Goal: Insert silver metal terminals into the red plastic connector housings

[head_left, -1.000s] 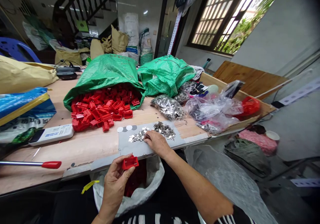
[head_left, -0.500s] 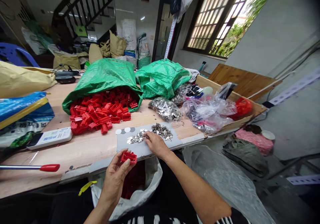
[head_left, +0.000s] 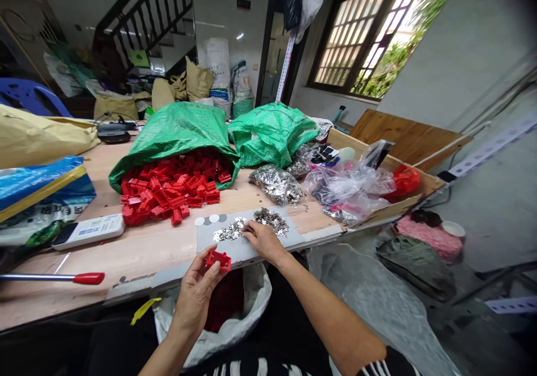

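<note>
Between thumb and fingers, my left hand (head_left: 197, 289) holds a small red plastic housing (head_left: 218, 260), its hollow side facing up, just past the table's front edge. My right hand (head_left: 262, 239) rests at the small silver metal pieces (head_left: 230, 230) on a grey sheet (head_left: 205, 245). Its fingertips are pinched together; whatever may be between them is too small to make out. A darker heap of metal pieces (head_left: 274, 220) lies just beyond that hand. Below my left hand, a white sack (head_left: 257, 309) stands open with dark red parts inside.
A green sack (head_left: 176, 124) spills many red housings (head_left: 168, 194) onto the table. Behind the sheet lies a clear bag of metal pieces (head_left: 277, 184). To the right, a wooden tray (head_left: 415, 197) holds plastic bags. A red-handled lever (head_left: 88, 278) reaches in from the left.
The view has shifted slightly. My left hand still holds the red housing, tilted a little differently, and my right hand stays at the metal pieces with its fingertips pinched.
</note>
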`<state>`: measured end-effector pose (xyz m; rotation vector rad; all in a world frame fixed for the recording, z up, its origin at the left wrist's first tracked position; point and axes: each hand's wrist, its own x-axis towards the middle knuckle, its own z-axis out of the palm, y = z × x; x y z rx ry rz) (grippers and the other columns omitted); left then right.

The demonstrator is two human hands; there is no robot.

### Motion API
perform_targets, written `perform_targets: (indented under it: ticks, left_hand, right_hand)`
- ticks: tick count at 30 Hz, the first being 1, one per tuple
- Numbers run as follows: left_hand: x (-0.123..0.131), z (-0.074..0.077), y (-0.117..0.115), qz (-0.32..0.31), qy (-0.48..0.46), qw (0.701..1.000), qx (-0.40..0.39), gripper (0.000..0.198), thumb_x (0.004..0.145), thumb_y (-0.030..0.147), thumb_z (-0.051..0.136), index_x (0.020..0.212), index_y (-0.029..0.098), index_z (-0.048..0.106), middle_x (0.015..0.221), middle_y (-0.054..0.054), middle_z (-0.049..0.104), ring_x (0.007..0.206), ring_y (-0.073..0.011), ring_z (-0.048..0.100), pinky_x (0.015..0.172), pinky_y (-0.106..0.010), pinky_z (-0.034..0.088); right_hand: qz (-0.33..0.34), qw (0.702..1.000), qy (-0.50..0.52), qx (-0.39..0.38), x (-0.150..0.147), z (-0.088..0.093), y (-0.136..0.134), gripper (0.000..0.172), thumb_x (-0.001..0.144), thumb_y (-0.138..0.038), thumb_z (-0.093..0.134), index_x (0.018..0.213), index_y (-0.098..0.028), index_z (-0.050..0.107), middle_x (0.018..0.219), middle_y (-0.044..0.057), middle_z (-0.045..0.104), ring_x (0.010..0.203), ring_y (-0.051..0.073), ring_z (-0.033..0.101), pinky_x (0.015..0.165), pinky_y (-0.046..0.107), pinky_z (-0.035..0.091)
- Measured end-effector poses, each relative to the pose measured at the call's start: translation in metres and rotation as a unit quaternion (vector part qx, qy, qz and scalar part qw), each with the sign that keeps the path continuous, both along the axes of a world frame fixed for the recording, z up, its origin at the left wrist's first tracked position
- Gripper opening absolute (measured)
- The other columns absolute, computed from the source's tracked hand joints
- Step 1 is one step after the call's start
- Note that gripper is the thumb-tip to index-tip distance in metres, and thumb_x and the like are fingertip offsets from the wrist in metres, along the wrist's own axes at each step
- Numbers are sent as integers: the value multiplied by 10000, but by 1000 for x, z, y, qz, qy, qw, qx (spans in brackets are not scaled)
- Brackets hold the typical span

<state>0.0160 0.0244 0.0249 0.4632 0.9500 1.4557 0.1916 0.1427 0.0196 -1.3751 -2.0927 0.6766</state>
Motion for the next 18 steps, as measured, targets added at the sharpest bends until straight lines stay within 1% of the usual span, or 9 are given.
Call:
perform_targets:
  ticks: [5,8,14,18]
  left_hand:
    - [0,-1,1,1,-4,1000,-9,479,694,270,785,1150,245,641,1035,-20,696,910,-145,664,827,-258,549]
    - [1,-2,1,-3,-4,1000,-12,473,701,276,781,1150,243,637,1036,-19,696,912,-141,663,829,-250,547]
    - [1,1,4,-5,8,1000,-12,523,700,287,778,1195,268,612,991,-14,708,883,-143,670,816,-251,550]
    - [2,2,5,-13,23,1000,-12,576,703,302,775,1247,273,590,1041,-27,710,900,-148,674,816,-243,550]
  right_hand:
    - [0,999,30,12,1,1,1,91,817,-171,570,828,-209,651,858,19,701,810,163,625,734,251,419]
    - [-12,998,54,9,2,1,2,97,821,-185,555,832,-201,649,821,13,697,767,156,621,711,250,422]
    - [-62,993,100,20,13,4,0,96,802,-218,555,833,-199,644,801,6,684,745,155,609,709,252,427]
    - [-113,986,121,34,30,10,-2,102,793,-259,568,824,-200,646,777,5,675,740,160,604,707,257,429]
